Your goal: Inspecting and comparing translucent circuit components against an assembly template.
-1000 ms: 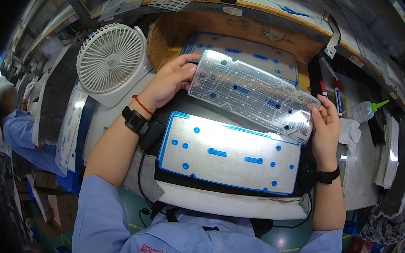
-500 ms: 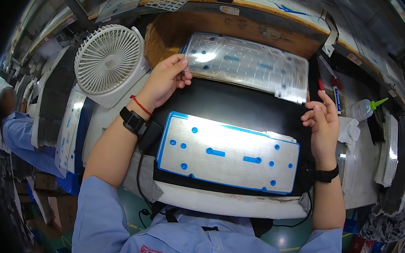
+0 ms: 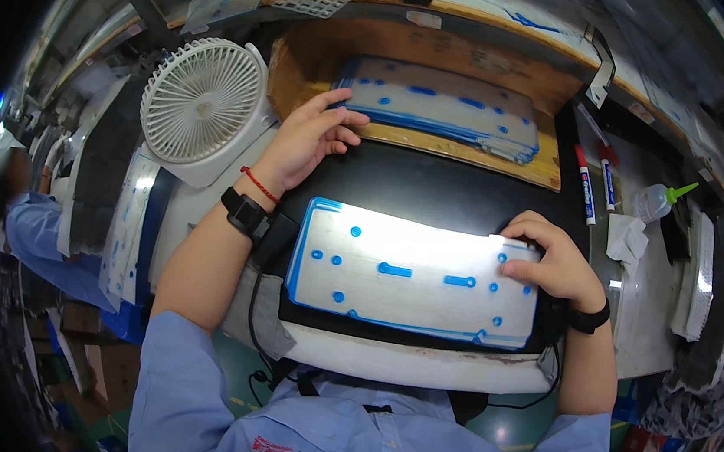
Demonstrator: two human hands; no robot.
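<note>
A stack of flat silvery panels point(image 3: 407, 296) with blue edges, round holes and slots lies on the black work surface in front of me. My right hand point(image 3: 554, 266) is closed over the right end of its top panel, thumb on the face and fingers over the far edge. Behind it, similar panels point(image 3: 443, 107) are piled in an open wooden box point(image 3: 507, 164). My left hand point(image 3: 311, 138) hovers by that pile's left end, fingers apart, holding nothing. Whether a fingertip still touches the pile I cannot tell.
A white fan point(image 3: 203, 106) stands at the left. On the right are markers point(image 3: 586, 187), a crumpled white tissue point(image 3: 626, 240) and a clear bottle with a green nozzle point(image 3: 656, 200). A shelf edge point(image 3: 357, 3) runs across the back. Another person point(image 3: 31, 225) sits far left.
The shiny panel at the back has come down onto the pile in the wooden box. My right hand has moved down to the near stack and gripped its right end. My left hand's fingers have opened.
</note>
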